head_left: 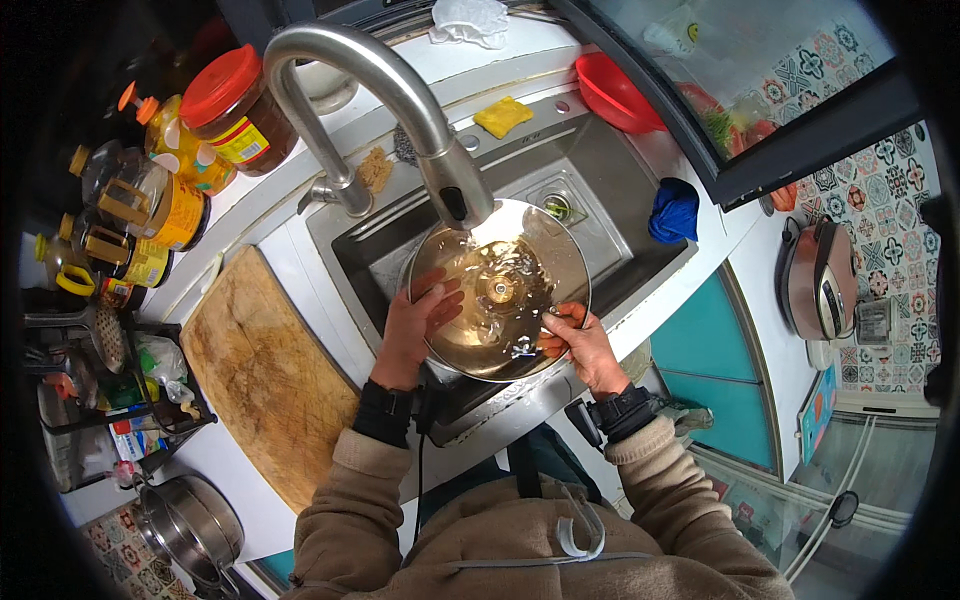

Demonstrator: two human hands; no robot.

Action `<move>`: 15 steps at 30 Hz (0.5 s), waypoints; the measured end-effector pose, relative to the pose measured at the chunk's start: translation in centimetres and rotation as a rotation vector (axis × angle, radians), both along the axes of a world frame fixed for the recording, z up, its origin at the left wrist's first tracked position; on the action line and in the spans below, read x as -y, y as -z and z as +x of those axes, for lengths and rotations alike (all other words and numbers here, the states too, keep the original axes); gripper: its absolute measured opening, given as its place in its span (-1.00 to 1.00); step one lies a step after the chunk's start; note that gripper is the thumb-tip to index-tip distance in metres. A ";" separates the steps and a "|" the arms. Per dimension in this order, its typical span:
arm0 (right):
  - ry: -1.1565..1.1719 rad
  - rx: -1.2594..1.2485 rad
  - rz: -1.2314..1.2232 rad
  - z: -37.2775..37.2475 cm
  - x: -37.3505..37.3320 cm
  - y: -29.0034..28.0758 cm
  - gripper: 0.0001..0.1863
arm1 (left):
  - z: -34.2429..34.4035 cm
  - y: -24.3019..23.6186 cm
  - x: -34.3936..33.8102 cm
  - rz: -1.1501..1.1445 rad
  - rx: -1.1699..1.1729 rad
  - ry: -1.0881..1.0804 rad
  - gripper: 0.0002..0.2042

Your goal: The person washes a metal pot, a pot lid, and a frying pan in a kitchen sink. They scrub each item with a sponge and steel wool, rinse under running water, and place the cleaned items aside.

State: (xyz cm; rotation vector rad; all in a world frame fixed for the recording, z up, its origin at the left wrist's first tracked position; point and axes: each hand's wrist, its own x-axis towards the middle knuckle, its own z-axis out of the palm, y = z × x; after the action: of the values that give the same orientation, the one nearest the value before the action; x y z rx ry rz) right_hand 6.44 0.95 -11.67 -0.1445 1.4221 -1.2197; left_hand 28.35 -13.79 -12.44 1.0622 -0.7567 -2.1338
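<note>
A round glass pot lid [485, 325] with a metal rim and central knob, wet and shiny, is held over the steel sink [618, 240], beneath the curved faucet [372, 60]. My left hand [415, 320] grips the lid at its left side, fingers showing at or through the glass. My right hand [580, 345] grips its right lower edge, thumb at the rim. The lid hides part of the basin. A small green scrap [558, 211] lies at the drain.
A wooden board [260, 390] lies left, beside jars [225, 110], bottles, a utensil rack and steel pots [190, 525]. A red basin [615, 90], yellow cloth [500, 117] and blue cloth [672, 210] edge the sink. An open dark window frame [800, 130] and cooker [815, 280] are right.
</note>
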 end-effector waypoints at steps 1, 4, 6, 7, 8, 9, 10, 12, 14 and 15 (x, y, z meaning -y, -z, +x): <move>0.085 -0.017 -0.063 -0.1 -0.2 0.1 -0.69 | -0.6 0.0 -0.4 0.045 0.035 -0.024 -0.67; 0.150 0.053 -0.066 -0.6 -1.1 0.3 -0.62 | -1.7 0.0 -1.3 0.060 0.199 -0.002 -0.69; 0.185 0.195 -0.128 -0.7 -1.7 0.6 -0.56 | -1.9 0.5 -1.7 -0.055 0.284 0.003 -0.66; 0.175 0.232 -0.131 -0.6 -1.9 0.8 -0.55 | -1.7 0.9 -1.8 -0.093 0.324 0.010 -0.62; 0.166 0.270 -0.137 -0.6 -2.0 1.0 -0.54 | -1.4 1.4 -1.7 -0.103 0.354 0.012 -0.57; 0.172 0.266 -0.112 -0.5 -2.1 1.2 -0.63 | -1.1 2.0 -1.6 -0.126 0.366 0.020 -0.53; 0.185 0.239 -0.103 -0.4 -2.1 1.5 -0.66 | -0.7 2.7 -1.3 -0.198 0.464 0.054 -0.54; 0.203 0.186 -0.087 -0.3 -1.9 1.9 -0.72 | -0.1 3.8 -0.7 -0.272 0.563 0.136 -0.56; 0.235 0.115 -0.122 -0.4 -1.5 2.0 -0.77 | -0.3 4.4 -0.3 -0.927 0.903 0.003 -0.59; 0.234 0.075 -0.140 -0.5 -1.3 1.9 -0.76 | -0.7 4.3 -0.1 -1.182 1.087 -0.030 -0.60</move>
State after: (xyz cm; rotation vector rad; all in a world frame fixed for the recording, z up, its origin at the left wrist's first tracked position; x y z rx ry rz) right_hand 5.93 2.27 -13.54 -0.0279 1.3142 -1.5030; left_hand 27.62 -13.73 -16.70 1.3557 -2.0570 -0.5567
